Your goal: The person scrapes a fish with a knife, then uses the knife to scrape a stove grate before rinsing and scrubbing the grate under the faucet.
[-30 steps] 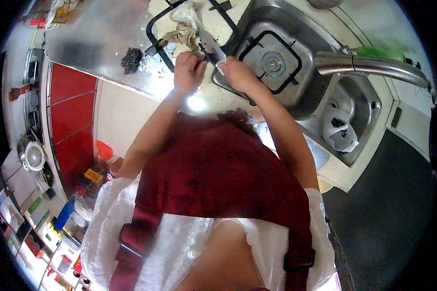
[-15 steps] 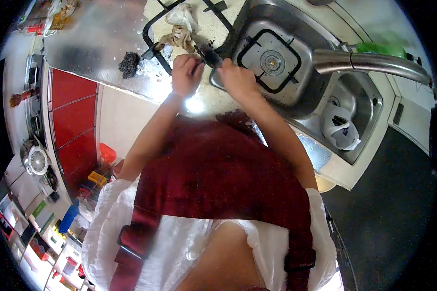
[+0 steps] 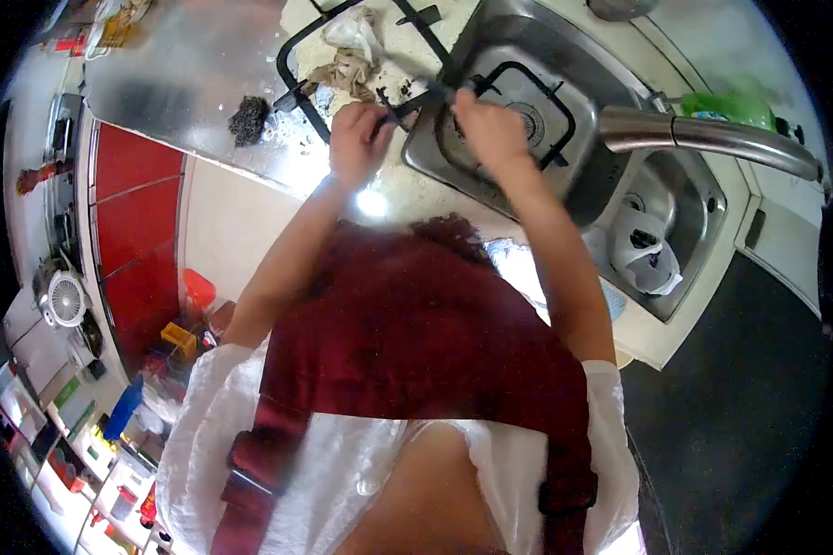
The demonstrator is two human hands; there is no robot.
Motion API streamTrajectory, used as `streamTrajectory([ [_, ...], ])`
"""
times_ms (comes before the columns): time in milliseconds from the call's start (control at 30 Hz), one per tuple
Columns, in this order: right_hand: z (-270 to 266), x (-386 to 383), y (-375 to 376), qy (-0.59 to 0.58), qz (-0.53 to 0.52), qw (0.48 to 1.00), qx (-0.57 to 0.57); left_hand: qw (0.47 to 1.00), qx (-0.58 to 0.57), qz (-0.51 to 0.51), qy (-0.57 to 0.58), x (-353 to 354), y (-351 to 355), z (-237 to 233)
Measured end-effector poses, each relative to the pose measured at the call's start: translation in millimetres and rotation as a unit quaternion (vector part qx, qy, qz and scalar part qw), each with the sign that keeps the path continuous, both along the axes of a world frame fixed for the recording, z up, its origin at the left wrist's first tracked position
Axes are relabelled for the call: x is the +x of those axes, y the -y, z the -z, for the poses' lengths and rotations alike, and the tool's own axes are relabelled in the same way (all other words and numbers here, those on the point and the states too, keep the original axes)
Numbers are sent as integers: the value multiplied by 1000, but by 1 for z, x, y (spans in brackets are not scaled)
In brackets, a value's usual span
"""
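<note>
My left hand (image 3: 356,143) is closed on the near corner of a black pan support (image 3: 310,113), a square stove grate lying on the pale counter. My right hand (image 3: 492,134) is wrapped round a tool with a dark, flat, knife-like blade (image 3: 435,85); motion blurs it and its handle is hidden. The blade crosses the grate's right side, beside the sink edge. Dark crumbs (image 3: 405,90) lie on the counter just below it. A crumpled brown and white cloth or tissue (image 3: 347,69) rests inside the grate.
A second pan support (image 3: 565,102) sits in the large steel sink (image 3: 444,153), under the faucet (image 3: 639,128). The smaller basin holds a white plastic bag (image 3: 643,254). A dark scouring pad (image 3: 248,122) lies on the steel counter to the left. A green bottle (image 3: 745,106) lies behind the faucet.
My right hand has moved right and slightly up with the blade, away from my left hand. Dark crumbs now show where the blade was. My left hand keeps its hold.
</note>
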State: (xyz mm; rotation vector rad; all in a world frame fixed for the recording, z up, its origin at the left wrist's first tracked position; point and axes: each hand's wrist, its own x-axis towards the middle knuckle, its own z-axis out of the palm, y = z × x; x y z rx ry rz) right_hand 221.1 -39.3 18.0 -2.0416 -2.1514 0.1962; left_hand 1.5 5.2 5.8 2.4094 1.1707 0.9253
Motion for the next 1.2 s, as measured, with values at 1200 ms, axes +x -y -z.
streamTrajectory([
  [1200,7,58,-73,69,-96,990,72,994,-71,76,-39,-12,-18,-6],
])
